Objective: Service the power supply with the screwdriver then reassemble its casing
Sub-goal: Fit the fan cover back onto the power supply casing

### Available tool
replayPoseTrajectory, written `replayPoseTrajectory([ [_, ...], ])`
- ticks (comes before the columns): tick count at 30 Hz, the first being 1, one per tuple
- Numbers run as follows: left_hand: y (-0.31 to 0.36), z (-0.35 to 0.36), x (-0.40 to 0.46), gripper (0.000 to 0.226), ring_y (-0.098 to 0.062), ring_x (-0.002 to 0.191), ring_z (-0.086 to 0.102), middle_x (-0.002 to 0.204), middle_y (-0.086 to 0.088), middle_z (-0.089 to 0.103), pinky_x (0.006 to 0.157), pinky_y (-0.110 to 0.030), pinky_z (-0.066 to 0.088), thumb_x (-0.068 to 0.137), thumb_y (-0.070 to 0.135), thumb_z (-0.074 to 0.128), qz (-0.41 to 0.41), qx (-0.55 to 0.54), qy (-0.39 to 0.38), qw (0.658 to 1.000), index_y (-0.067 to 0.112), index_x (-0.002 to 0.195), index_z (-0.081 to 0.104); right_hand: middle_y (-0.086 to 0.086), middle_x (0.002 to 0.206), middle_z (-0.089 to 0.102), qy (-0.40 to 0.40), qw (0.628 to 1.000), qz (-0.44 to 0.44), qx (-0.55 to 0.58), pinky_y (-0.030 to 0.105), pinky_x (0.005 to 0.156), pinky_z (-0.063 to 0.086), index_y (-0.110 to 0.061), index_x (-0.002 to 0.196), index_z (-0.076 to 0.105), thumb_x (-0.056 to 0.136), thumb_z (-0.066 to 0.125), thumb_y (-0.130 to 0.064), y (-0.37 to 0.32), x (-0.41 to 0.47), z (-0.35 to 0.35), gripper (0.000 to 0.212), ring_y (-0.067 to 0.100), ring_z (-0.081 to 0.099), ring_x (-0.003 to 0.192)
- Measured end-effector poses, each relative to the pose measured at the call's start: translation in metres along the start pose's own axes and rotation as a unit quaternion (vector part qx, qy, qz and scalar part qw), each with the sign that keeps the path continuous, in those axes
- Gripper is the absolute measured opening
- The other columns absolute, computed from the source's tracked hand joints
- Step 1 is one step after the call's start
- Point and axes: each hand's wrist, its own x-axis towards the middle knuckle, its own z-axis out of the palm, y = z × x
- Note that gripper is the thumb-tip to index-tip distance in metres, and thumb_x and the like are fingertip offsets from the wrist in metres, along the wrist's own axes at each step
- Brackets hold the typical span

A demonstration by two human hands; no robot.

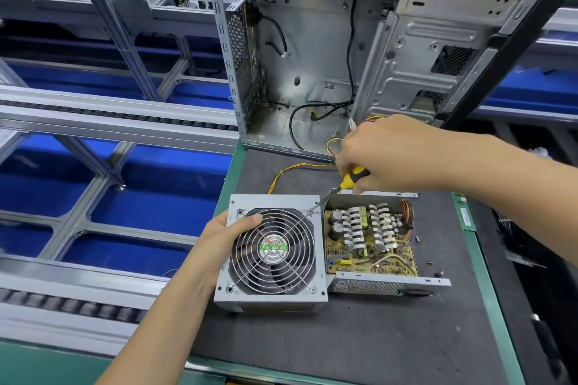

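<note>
The power supply lies opened on the dark mat. Its grey cover [317,262] carries a fan behind a wire grille [272,249] and sits on the left. The base with the yellow circuit board [369,241] sits beside it on the right. My left hand [223,241] grips the cover's left edge, thumb on the grille. My right hand [384,153] holds a yellow-and-black screwdriver [352,177]. Its tip meets the screw at the grille's upper right corner [309,212].
An empty grey computer case [312,50] stands open behind the power supply, with black and yellow cables trailing out. Small loose screws [430,262] lie right of the base. A green memory stick [464,212] lies at the mat's right edge. Conveyor rails and blue bins fill the left.
</note>
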Motion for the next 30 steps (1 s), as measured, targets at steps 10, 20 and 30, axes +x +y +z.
replayPoseTrajectory([
  [10, 0.000, 0.000, 0.001, 0.038, -0.026, 0.070, 0.073, 0.094, -0.018, 0.075, 0.058, -0.032, 0.059, 0.065, 0.015, 0.077, -0.003, -0.005, 0.000, 1.000, 0.006, 0.101, 0.070, -0.003, 0.085, 0.057, 0.025, 0.985, -0.040, -0.164, 0.023, 0.046, 0.025, -0.020, 0.079, 0.055, 0.080, 0.058, -0.007, -0.018, 0.000, -0.008, 0.013, 0.025, 0.056, 0.072],
  [20, -0.003, -0.003, 0.003, 0.033, -0.027, 0.078, 0.072, 0.100, -0.018, 0.074, 0.074, -0.036, 0.060, 0.070, 0.016, 0.077, 0.009, 0.018, 0.003, 1.000, 0.007, 0.102, 0.071, 0.005, 0.084, 0.044, 0.037, 0.960, -0.136, -0.240, 0.027, 0.044, 0.016, -0.013, 0.063, 0.023, 0.083, 0.055, -0.008, -0.032, 0.012, -0.012, 0.038, 0.027, 0.051, 0.069],
  [30, -0.001, -0.001, 0.001, 0.024, -0.025, 0.074, 0.073, 0.096, -0.017, 0.075, 0.061, -0.031, 0.059, 0.079, 0.011, 0.073, 0.006, 0.015, 0.002, 1.000, 0.006, 0.103, 0.070, 0.005, 0.083, 0.043, -0.037, 0.989, -0.084, -0.113, 0.029, 0.042, 0.020, -0.010, 0.092, 0.039, 0.084, 0.064, -0.023, -0.026, 0.025, -0.016, 0.029, 0.014, 0.025, 0.050],
])
